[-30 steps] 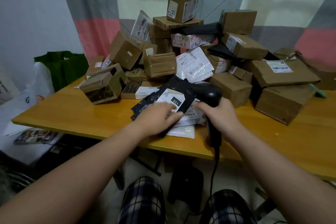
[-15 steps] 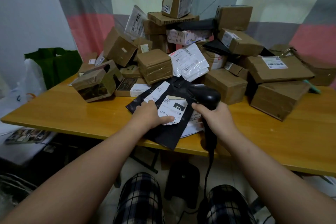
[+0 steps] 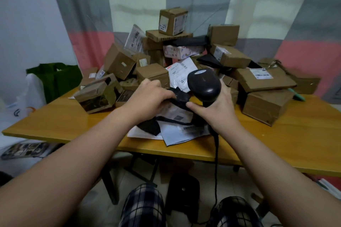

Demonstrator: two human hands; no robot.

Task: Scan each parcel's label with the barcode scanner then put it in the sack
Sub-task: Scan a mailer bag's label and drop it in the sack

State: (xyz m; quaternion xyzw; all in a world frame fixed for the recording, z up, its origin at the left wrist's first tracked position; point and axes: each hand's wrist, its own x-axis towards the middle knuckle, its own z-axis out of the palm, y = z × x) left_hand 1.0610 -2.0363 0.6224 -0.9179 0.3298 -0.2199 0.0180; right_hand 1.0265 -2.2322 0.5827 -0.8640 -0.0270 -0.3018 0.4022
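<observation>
Judging by the heap, the job is barely dented: brown cardboard boxes (image 3: 265,105) and white label-covered mailer bags (image 3: 181,72) crowd the yellow wooden bench (image 3: 55,121). The left hand (image 3: 147,97) has its grip pinched on a crumpled black plastic mailer parcel (image 3: 181,96), held up over the bench. The right hand (image 3: 217,108) has its grip wrapped round the black handheld barcode scanner (image 3: 203,84), just beside it. Whether this label is read I cannot tell; sacking it is yet to come

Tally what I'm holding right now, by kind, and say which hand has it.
black mailer: 1, pinched by the left hand
barcode scanner: 1, gripped by the right hand
Total: 2
</observation>
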